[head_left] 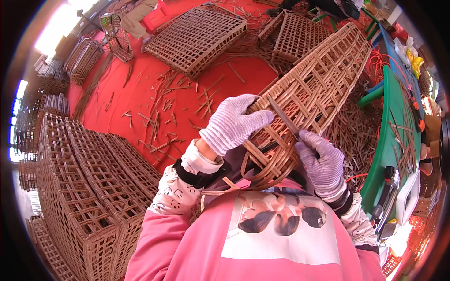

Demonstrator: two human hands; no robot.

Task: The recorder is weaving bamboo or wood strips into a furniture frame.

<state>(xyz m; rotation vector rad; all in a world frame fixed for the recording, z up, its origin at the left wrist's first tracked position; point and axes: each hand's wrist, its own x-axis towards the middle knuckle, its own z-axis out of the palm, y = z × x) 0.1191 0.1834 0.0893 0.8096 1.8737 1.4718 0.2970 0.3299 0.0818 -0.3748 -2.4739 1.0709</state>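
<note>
A woven wicker basket (323,75) leans across my lap and stretches away to the far right. My left hand (236,122), in a striped pale glove, grips its near left rim, thumb lying over the weave. In my gloved right hand (322,161) is a tapered, dark grey-brown tool (282,117), perhaps a blade. Its narrow end points up and left against the basket's rim, close to my left thumb. The handle is hidden inside my fist. Loose cane ends (229,183) stick out from the basket's near end by my left wrist.
Stacked wicker baskets (89,187) rise close on my left. More baskets (201,35) lie on the red floor covering (140,93) ahead, among scattered cane offcuts (161,126). To my right stands a green table (393,122) with offcuts and a black-handled tool (388,187) on it.
</note>
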